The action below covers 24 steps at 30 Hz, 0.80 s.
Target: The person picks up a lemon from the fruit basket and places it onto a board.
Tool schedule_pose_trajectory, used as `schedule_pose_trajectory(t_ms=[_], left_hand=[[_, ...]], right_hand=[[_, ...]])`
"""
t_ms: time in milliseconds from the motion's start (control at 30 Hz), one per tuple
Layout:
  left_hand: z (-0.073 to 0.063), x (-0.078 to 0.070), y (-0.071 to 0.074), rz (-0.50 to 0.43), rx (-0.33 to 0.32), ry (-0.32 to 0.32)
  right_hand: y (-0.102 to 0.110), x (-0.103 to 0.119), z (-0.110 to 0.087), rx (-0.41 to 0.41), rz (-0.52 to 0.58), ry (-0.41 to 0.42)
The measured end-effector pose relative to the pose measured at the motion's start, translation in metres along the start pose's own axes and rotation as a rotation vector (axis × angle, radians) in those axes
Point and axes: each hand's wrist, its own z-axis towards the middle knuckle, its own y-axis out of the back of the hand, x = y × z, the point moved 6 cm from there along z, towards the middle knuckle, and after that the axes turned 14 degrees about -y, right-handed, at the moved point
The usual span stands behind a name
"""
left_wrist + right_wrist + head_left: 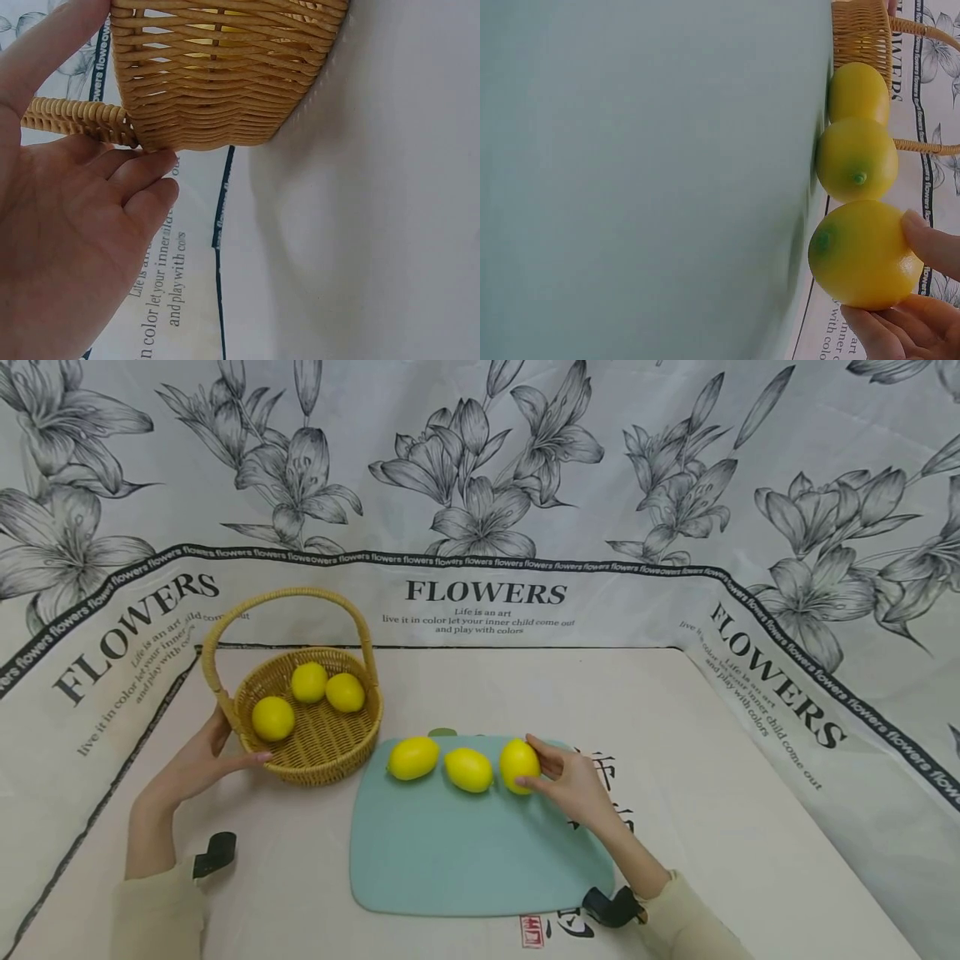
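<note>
In the head view, a wicker basket [322, 772] with a tall arched handle stands at left, holding three yellow lemons [273, 719]. My left hand [197, 762] grips its near left side, thumb at the rim and fingers by the handle's base; in the left wrist view, fingertips meet the woven wall [217, 97]. My right hand [573, 783] pinches a lemon [517, 766] between thumb and fingers over the right part of a pale green board [472, 868]. Two more lemons, one in the middle [468, 770] and one at left [413, 758], lie along the board's far edge.
A small green oval piece [442, 732] shows just beyond the board's far edge. White cloth [750, 827] with black characters covers the table. Flower-printed curtains [480, 477] enclose the back and both sides. A black wrist mount [613, 907] sits by the right sleeve.
</note>
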Motion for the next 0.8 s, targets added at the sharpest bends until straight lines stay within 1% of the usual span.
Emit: schedule_pose_trajectory(t_ms=[133,267,367,467,667,800], left_hand=[[0.001,0.000,-0.001,-0.003,-0.001,-0.009],[0.001,0.001,0.000,-0.003,-0.003,-0.008],[0.001,0.002,0.000,0.001,-0.001,-0.005],[0.001,0.002,0.000,0.005,0.001,0.000],[0.000,0.003,0.001,0.005,0.003,0.012],[0.000,0.004,0.001,0.004,0.003,0.012]], right_hand=[[-0.003,-0.003,0.001,0.026,0.013,-0.045],[-0.004,-0.005,0.002,0.035,-0.001,-0.062],[-0.005,-0.004,0.004,0.045,-0.030,-0.043],[-0.006,-0.003,0.006,0.072,-0.052,-0.030],[-0.010,-0.004,0.008,0.133,-0.125,-0.032],[-0.012,-0.004,0.010,0.142,-0.157,-0.018]])
